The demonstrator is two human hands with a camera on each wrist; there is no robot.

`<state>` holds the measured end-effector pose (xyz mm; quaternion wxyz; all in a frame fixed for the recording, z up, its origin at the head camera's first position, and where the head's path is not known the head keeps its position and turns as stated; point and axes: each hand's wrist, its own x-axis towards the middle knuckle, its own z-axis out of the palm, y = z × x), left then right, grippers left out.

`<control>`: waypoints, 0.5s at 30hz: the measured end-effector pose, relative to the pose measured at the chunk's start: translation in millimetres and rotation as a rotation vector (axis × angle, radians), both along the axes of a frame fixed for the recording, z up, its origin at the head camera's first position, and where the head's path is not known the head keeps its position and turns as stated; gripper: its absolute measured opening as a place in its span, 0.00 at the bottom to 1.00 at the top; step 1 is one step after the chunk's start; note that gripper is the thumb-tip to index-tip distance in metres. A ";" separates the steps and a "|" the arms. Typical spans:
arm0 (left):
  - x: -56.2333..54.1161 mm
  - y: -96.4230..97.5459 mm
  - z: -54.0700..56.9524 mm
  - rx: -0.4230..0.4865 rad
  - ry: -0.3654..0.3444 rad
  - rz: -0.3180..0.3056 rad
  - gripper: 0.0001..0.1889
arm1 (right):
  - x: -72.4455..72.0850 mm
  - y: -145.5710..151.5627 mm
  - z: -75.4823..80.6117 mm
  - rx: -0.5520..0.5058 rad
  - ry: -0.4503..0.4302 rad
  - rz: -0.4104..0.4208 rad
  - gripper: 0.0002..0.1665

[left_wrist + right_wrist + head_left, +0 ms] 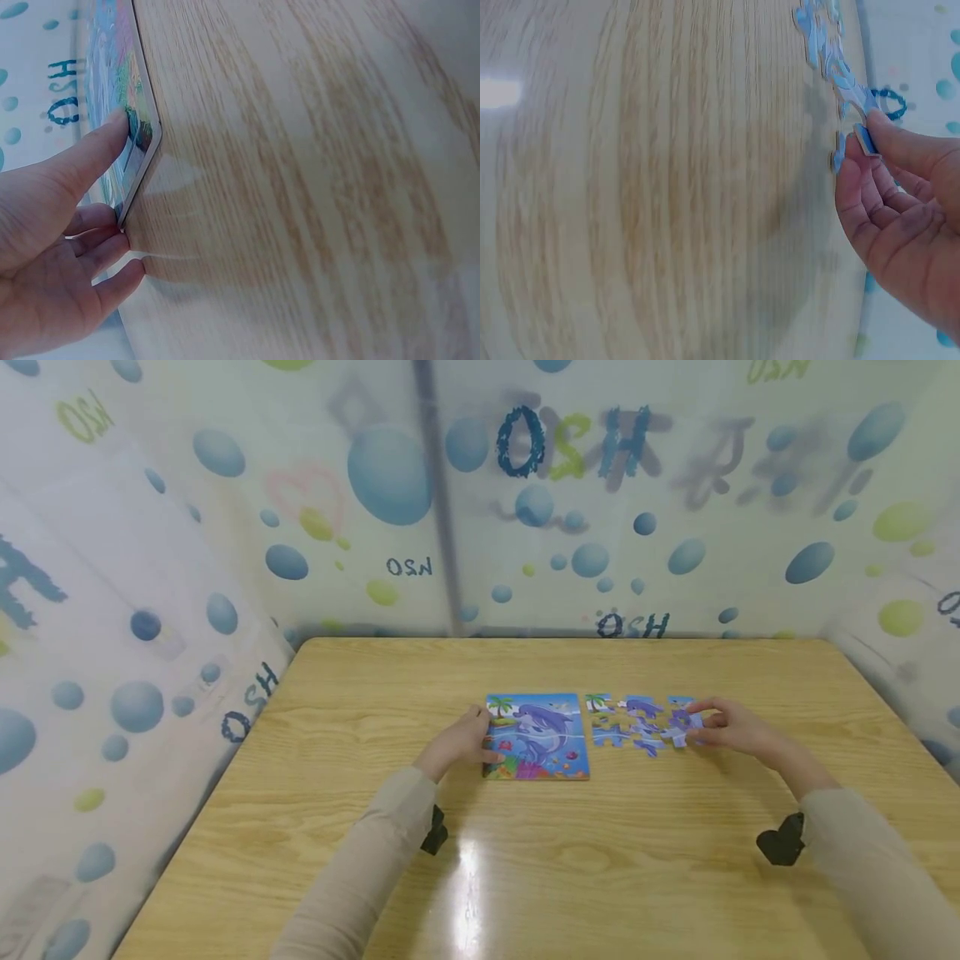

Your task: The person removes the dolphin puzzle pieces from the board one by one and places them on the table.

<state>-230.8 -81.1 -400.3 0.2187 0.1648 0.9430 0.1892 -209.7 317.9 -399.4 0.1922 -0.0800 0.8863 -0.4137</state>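
A square dolphin picture board [536,737] lies flat on the wooden table. At its left edge is my left hand [459,742]; in the left wrist view the thumb [101,154] lies over the picture and the fingers grip the board's side. To the right of the board, several loose jigsaw pieces [628,732] with blue dolphin and palm parts lie partly joined, gaps between them. My right hand [731,727] is at the right end of these pieces. Between its thumb and fingers it pinches a small blue jigsaw piece [865,140], tilted up off the table.
The wooden table [570,860] reaches back to a pale curtain [510,543] printed with blue and green bubbles, which also hangs at both sides. Dark objects show beside each cuff, a black one [782,841] at the right. A bright reflection shines near the front.
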 end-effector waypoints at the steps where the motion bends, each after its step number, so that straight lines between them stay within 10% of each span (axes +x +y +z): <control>1: 0.0 -0.4 0.2 0.006 -0.004 0.002 0.40 | 0.5 2.8 -1.1 -0.006 -0.013 -0.007 0.32; 15: 2.0 -0.7 -0.4 0.019 -0.011 0.003 0.37 | -6.5 11.6 -4.0 0.179 -0.134 -0.118 0.38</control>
